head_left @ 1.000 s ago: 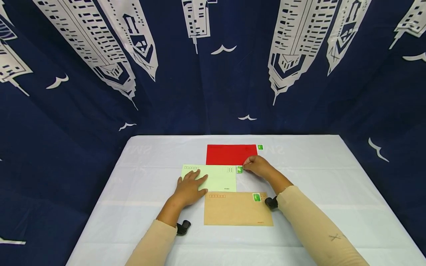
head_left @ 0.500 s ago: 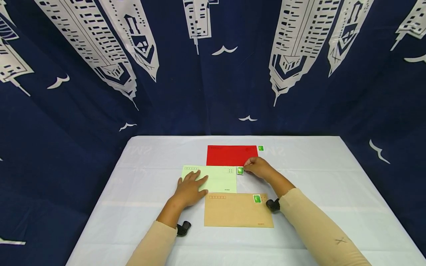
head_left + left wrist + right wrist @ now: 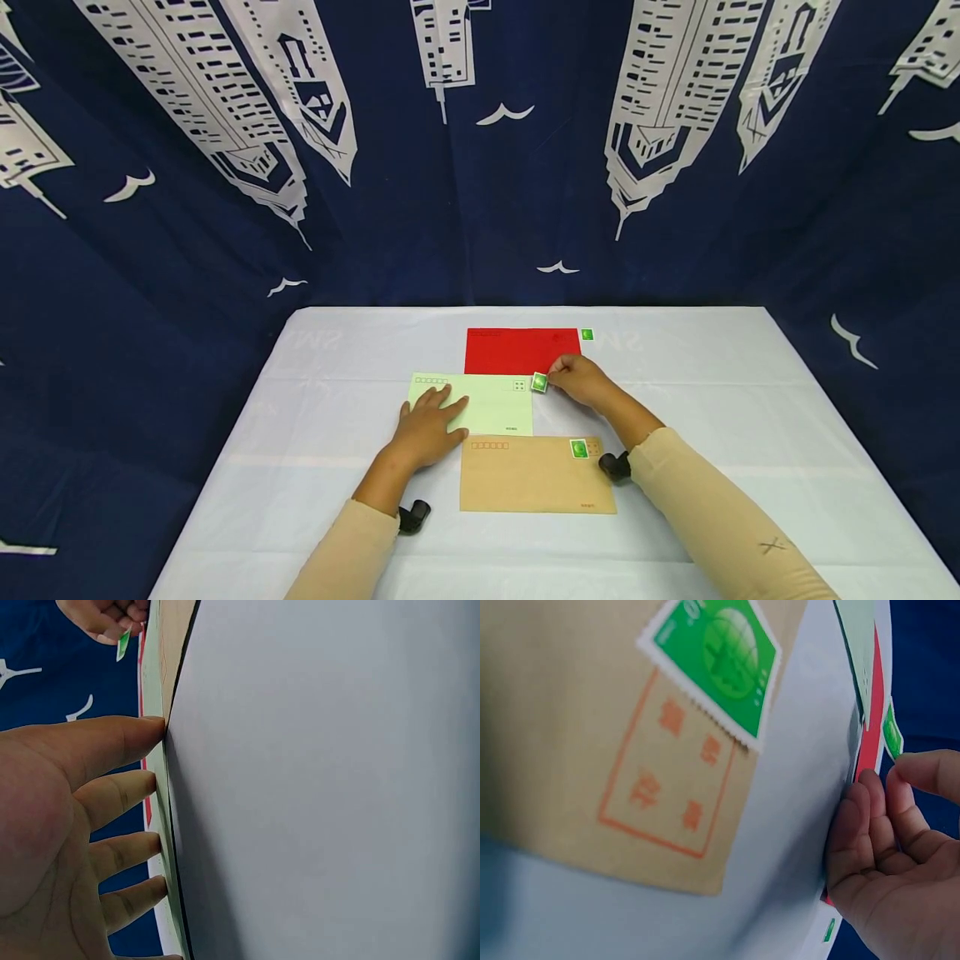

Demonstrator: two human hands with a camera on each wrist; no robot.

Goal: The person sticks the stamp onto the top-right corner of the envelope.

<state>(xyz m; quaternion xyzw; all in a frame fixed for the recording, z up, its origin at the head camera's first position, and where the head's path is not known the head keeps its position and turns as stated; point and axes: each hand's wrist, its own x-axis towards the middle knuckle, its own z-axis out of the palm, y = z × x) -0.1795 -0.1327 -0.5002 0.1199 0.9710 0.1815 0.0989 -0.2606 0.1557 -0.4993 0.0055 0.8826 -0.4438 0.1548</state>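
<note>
White table [image 3: 705,375], red envelope [image 3: 513,350], brown envelope [image 3: 532,482]; left hand [image 3: 426,427] spread on green envelope [image 3: 491,408], right hand [image 3: 582,379] pinching stamp [image 3: 539,382].

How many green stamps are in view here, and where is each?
3: a held stamp pinched by the right hand; a second stamp on the brown envelope; a third stamp on the white tabletop, just right of the red envelope. More may be hidden.

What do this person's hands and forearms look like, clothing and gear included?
The left hand and right hand are ungloved. Plain beige fabric covers both forearms: left sleeve, right sleeve, the latter bearing a dark cross-like mark. A small black device shows at each wrist.
</note>
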